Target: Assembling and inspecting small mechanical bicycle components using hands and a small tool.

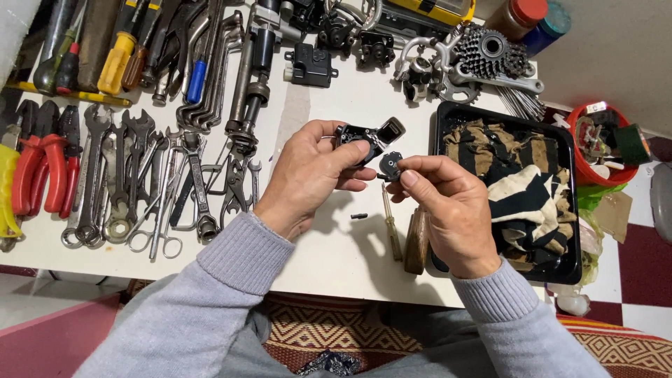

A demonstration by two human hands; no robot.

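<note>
My left hand (308, 175) grips a black plastic mechanical part (369, 137) with a hinged end, held above the white tabletop (336, 245). My right hand (448, 203) pinches a small black round piece (390, 164) right beside that part, the two nearly touching. Both hands hover over the middle of the table. On the table below them lie a tiny dark screw (359, 215) and a thin screwdriver (390, 224) with a wooden handle (417, 241).
Wrenches (119, 175), red-handled pliers (42, 168) and screwdrivers (115, 63) cover the table's left. Bicycle parts and a cassette of sprockets (490, 52) lie at the back. A black tray (448, 115) of rags stands right, a red tub (602, 140) beyond it.
</note>
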